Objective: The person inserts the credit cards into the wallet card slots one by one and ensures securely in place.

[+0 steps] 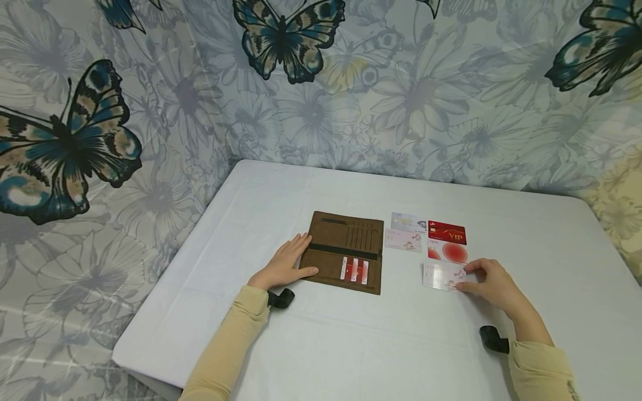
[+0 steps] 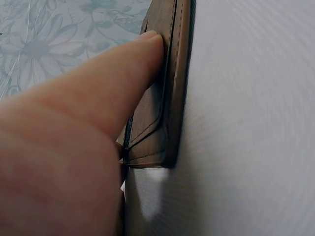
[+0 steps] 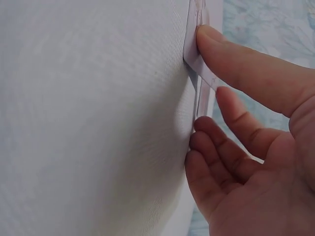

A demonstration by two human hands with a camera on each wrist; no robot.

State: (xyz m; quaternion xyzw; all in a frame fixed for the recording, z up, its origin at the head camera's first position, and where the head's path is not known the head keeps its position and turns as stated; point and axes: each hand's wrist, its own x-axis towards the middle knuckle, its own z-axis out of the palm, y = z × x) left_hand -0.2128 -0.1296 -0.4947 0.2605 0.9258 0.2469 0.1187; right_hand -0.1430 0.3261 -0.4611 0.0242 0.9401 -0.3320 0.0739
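An open brown wallet (image 1: 341, 236) lies flat on the white table, several red-and-white cards (image 1: 354, 270) tucked into its lower half. My left hand (image 1: 283, 262) rests along the wallet's left edge with fingers extended. In the left wrist view the thumb (image 2: 133, 59) presses on the wallet's stitched pocket (image 2: 147, 108). To the right, my right hand (image 1: 494, 284) pinches the right end of a pale card with a small floral print (image 1: 438, 275). The right wrist view has the thumb (image 3: 231, 59) on the card's face (image 3: 194, 56) and the index fingertip at its edge.
Above the pinched card lie a red VIP card (image 1: 446, 231) and a white card with red circles (image 1: 453, 252). A grey VIP card (image 1: 406, 221) and a pale pink card (image 1: 403, 240) lie between these and the wallet. Butterfly-patterned fabric (image 1: 311, 122) rises behind the table (image 1: 351, 345).
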